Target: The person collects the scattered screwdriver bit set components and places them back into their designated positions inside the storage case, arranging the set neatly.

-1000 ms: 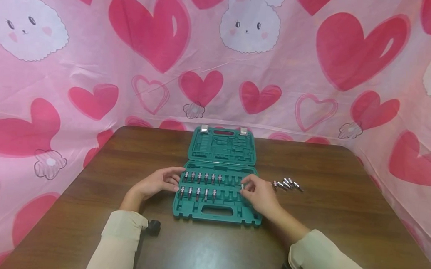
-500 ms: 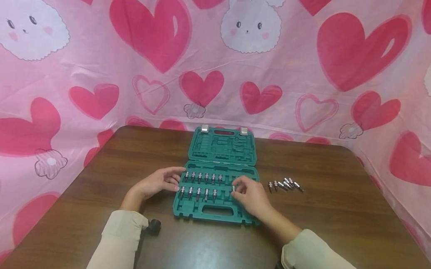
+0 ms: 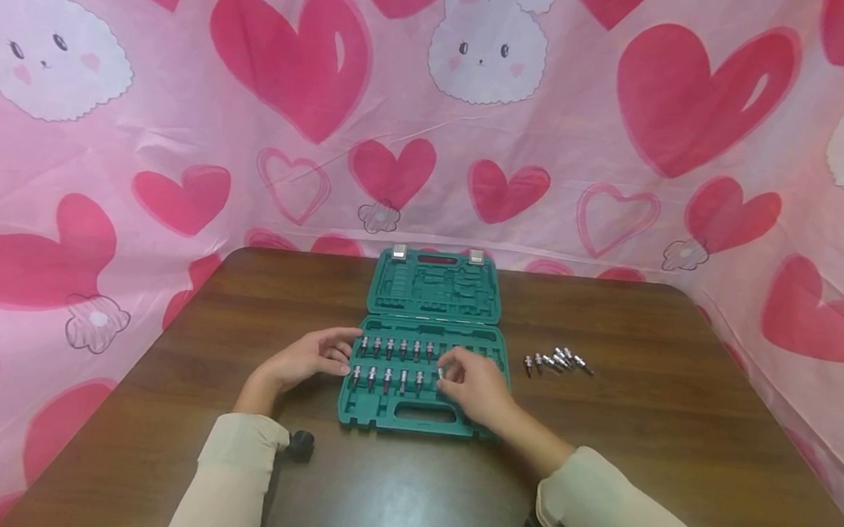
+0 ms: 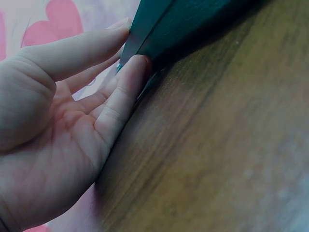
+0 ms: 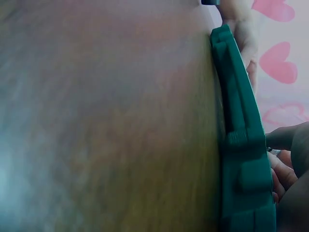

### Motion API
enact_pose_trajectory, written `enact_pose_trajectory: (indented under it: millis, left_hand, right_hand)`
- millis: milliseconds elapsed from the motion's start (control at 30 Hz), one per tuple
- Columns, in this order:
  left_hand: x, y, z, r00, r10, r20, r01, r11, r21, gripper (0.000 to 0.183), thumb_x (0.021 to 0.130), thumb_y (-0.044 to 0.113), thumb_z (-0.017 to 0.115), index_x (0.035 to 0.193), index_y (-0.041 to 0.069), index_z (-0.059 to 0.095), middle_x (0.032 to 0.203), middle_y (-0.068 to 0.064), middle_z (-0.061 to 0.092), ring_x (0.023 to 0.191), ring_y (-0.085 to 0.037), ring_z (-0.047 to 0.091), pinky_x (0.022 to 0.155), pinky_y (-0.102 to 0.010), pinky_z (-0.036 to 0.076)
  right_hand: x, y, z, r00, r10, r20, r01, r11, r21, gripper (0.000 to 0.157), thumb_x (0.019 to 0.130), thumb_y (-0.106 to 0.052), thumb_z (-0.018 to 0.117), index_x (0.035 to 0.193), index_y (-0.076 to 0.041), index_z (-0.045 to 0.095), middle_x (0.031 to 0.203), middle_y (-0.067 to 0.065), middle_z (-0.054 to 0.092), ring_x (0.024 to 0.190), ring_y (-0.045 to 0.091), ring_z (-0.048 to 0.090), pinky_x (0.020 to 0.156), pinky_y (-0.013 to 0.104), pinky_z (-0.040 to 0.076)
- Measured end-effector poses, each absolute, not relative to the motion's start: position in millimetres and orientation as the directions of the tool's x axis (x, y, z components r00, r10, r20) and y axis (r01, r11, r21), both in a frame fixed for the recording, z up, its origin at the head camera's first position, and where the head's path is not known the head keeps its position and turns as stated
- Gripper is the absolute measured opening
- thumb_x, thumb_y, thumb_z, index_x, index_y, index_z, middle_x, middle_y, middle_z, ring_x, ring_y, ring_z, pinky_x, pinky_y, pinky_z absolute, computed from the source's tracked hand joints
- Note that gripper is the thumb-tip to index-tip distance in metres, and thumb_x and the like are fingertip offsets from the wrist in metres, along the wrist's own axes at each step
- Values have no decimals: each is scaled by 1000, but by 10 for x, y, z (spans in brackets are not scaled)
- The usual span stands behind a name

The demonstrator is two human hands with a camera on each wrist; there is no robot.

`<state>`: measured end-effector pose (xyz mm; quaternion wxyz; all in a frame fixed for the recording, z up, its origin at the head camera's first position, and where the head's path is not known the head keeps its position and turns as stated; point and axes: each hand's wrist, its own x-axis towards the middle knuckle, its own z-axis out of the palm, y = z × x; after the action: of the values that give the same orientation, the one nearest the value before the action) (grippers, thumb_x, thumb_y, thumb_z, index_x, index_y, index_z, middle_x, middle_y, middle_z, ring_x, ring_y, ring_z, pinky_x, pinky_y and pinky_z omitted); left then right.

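A green tool case (image 3: pixel 455 425) lies unfolded on the table, two rows of silver bit sockets (image 3: pixel 388 378) standing in the left part of its tray. Thumb and index finger of my right hand (image 3: pixel 483 389) pinch another small silver bit socket (image 3: pixel 440 373), held over the lower row just right of the last one there; the fingers hide most of it. At the case's left side, my left hand (image 3: pixel 310 358) touches the rim with its fingertips and thumb. The left wrist view shows those fairly straight fingers (image 4: pixel 126 84) against the case's side wall (image 4: pixel 159 29).
Several loose bit sockets (image 3: pixel 562 359) lie in a small cluster on the wooden table (image 3: pixel 647 410), right of the case. The case lid (image 3: pixel 435 285) leans open at the back. Behind the table hangs a pink cloth (image 3: pixel 417 116) with hearts and rabbits.
My right hand has moved left across the tray, carrying the pinched bit socket from the right end toward the filled slots. The left hand has stayed at the case's side.
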<state>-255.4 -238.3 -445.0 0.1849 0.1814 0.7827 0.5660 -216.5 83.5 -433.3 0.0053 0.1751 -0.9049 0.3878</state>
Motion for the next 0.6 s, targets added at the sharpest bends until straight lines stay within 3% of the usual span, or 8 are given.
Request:
enact_pose_trajectory:
  millis: [600]
  left_hand:
    - [-2560,-2387,-4458,-867,492,-77,87,301,950,68,86,9,73,147,8,41,115,-17,59,109,-32,55,98,-41,44]
  right_hand:
    - [-2252,738,-4354,-919,-378,114,-360,681,-638,10,86,-11,72,92,-15,66,67,-6,56,58,12,52,54,29,45]
